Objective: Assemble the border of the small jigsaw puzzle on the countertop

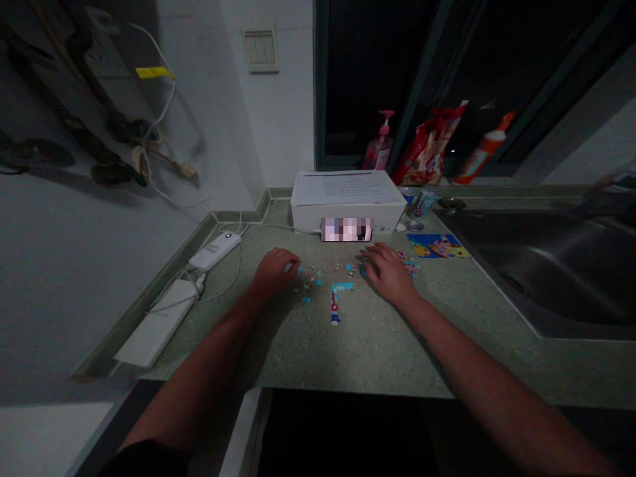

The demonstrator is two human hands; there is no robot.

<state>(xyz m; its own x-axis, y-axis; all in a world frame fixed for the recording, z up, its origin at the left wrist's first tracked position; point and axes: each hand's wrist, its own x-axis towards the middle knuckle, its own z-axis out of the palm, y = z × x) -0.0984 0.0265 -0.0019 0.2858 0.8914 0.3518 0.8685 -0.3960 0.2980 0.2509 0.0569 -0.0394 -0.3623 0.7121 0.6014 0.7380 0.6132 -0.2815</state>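
Note:
My left hand (275, 270) is at the left of some loose puzzle pieces (318, 282), its fingers curled together in a pinch. Whatever lies between those fingertips, if anything, is hidden. To the right, my right hand (390, 273) reaches over more pieces (411, 266) with its fingers apart, the fingertips close to a few blue and pink bits (350, 268). Between the hands lies a joined corner strip of puzzle (334, 305), blue along the top and red and dark blue down its side. A single blue piece (307, 300) lies left of it.
A phone (346, 230) leans on a white box (348, 199) behind the pieces. At the right are a colourful picture card (437, 246), cans (423, 202) and a steel sink (546, 265). A power strip (156, 322) and a white charger (215, 250) with cables lie left.

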